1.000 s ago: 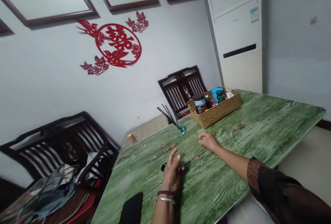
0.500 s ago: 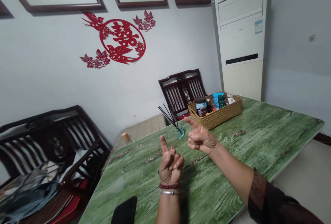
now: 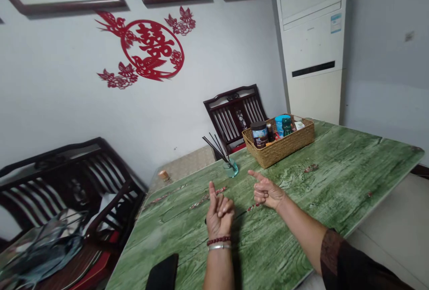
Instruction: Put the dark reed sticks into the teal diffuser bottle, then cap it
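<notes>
Above the green wood-patterned table (image 3: 187, 254), my left hand (image 3: 220, 212) is raised with its palm side toward me, index finger pointing up and the other fingers curled in. A dark red bead bracelet (image 3: 219, 240) and a silver bangle (image 3: 219, 246) circle that wrist. To its right, my right hand (image 3: 268, 191) also has its index finger stretched out, pointing left and away, with the rest folded. Neither hand holds anything, and they are apart from each other. Beyond them stands a teal glass reed diffuser (image 3: 231, 169) with black sticks.
A woven basket (image 3: 284, 149) with jars and bottles sits at the table's far side. A black phone (image 3: 163, 272) lies near the front left. Dark wooden chairs (image 3: 236, 113) stand behind and at left. A white cabinet air conditioner (image 3: 313, 95) is at back right.
My right hand has come down and slightly right, away from the basket. My left hand keeps nearly the same pose, a little lower. The view has shifted slightly.
</notes>
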